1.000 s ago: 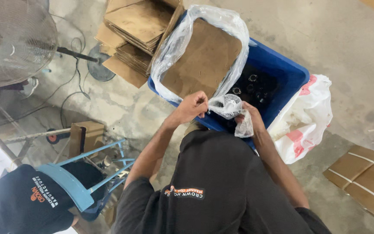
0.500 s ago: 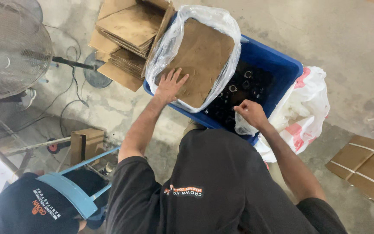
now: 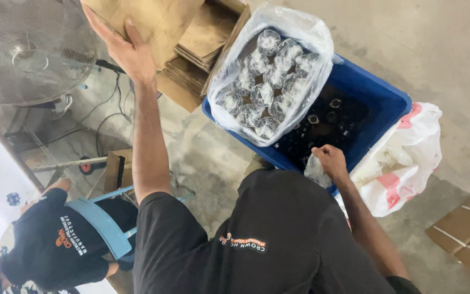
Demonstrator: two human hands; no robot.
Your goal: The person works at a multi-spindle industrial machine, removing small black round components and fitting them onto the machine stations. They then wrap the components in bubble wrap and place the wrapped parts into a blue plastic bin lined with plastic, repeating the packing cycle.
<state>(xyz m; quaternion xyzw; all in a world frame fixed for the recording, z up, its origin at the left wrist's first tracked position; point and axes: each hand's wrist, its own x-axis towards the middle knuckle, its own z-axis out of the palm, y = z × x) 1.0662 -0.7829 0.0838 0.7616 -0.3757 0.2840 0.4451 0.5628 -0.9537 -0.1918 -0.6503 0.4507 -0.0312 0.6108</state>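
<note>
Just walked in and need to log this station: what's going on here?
A person leans over a blue bin. Their left hand lifts a cardboard sheet off a clear bag of small wrapped round pieces. Their right hand holds a small clear packet at the bin's edge. A co-worker sits nearby.

Two hands are at work: the left hand point(image 3: 131, 51) lifts one cardboard sheet point(image 3: 148, 16), and the right hand point(image 3: 330, 160) pinches one small clear bag point(image 3: 316, 171). Just beyond the right fingers stands one blue bin point(image 3: 376, 98) with one big clear bag point(image 3: 273, 71) in it, showing about fourteen wrapped round pieces point(image 3: 262, 92). Beside the left fingers lies one stack of cardboard sheets point(image 3: 208, 38). One fan point(image 3: 28, 49), one white sack point(image 3: 403, 158), and one other person point(image 3: 55, 245).
</note>
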